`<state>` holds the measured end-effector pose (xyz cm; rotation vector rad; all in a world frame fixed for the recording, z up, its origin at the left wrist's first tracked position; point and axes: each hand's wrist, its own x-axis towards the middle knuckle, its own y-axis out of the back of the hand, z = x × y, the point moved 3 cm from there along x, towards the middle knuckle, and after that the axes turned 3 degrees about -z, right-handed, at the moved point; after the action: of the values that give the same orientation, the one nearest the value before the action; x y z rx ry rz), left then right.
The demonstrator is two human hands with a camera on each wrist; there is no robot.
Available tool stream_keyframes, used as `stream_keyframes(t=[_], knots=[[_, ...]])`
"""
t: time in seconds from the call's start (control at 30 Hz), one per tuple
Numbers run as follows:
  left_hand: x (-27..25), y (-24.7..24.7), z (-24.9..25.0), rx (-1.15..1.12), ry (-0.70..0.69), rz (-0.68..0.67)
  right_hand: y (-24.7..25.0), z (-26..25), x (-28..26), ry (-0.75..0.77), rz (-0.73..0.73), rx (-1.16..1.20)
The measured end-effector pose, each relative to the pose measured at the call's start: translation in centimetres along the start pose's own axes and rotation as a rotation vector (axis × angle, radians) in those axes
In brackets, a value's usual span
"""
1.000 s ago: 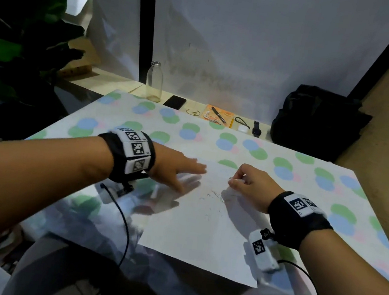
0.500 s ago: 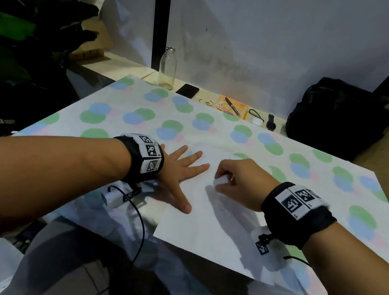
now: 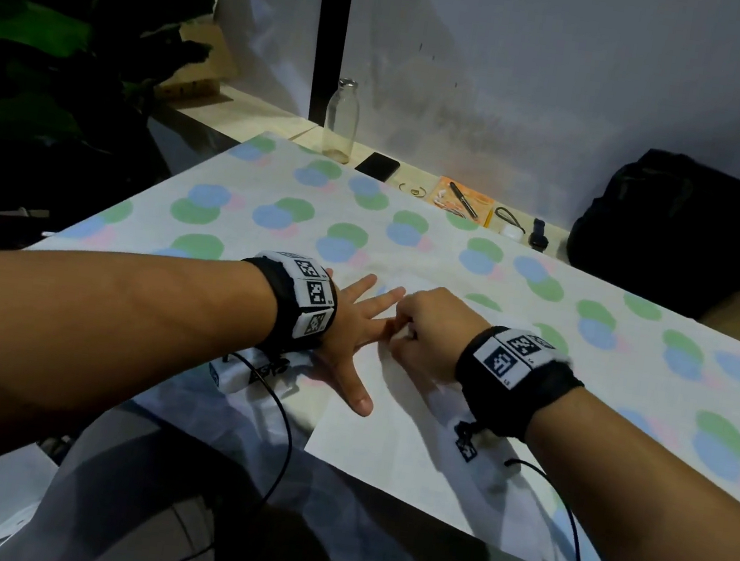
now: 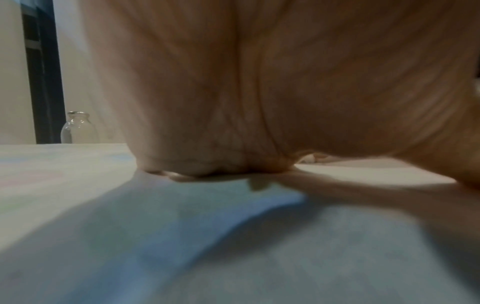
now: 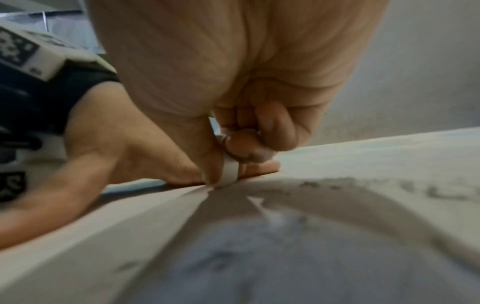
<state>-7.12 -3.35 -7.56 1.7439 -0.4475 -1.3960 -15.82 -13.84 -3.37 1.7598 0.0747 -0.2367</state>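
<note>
Head cam shows both hands close together over the far left part of the paper (image 3: 395, 426), which lies flat on the dotted tablecloth (image 3: 273, 214) near its front edge. So my left hand (image 3: 351, 330) is flat, fingers straight and spread, pressing down on the sheet's left edge. Just beside it, my right hand (image 3: 427, 331) is curled up tight, and I can't tell if the two actually touch. Right wrist cam is clearer: thumb and forefinger pinch a little white eraser (image 5: 230, 170), tip down on the paper. Grey smudges (image 5: 337, 185) sit just right of it. The bottle (image 3: 340, 121), phone (image 3: 377, 165) and pen (image 3: 462, 199) are way back by the wall, with the bag (image 3: 679, 228) at far right.
</note>
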Motion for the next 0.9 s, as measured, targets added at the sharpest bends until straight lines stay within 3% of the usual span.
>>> stream_keyframes(t=[0.17, 0.23, 0.37, 0.53, 0.7, 0.83, 0.9], knots=[[-0.1, 0.1, 0.2, -0.029, -0.005, 0.01, -2.0, -2.0, -2.3, 0.187, -0.153, 0.065], [0.0, 0.0, 0.1, -0.025, -0.005, 0.017, -1.6, -1.4, -1.8, 0.135, -0.153, 0.034], [0.1, -0.1, 0.0, -0.009, -0.005, 0.011, 0.2, 1.0, 0.7, -0.076, -0.017, 0.022], [-0.1, 0.0, 0.2, -0.02, -0.007, 0.016, -1.5, -1.9, -1.3, 0.137, -0.182, 0.055], [0.2, -0.1, 0.1, -0.008, 0.003, 0.028, -0.1, 0.6, 0.8, -0.049, 0.001, 0.094], [0.0, 0.1, 0.2, -0.007, 0.0, 0.018, -1.5, -2.2, -1.0, 0.113, -0.173, 0.064], [0.1, 0.0, 0.1, -0.022, -0.005, 0.021, -0.8, -1.0, -0.5, 0.041, -0.11, 0.074]])
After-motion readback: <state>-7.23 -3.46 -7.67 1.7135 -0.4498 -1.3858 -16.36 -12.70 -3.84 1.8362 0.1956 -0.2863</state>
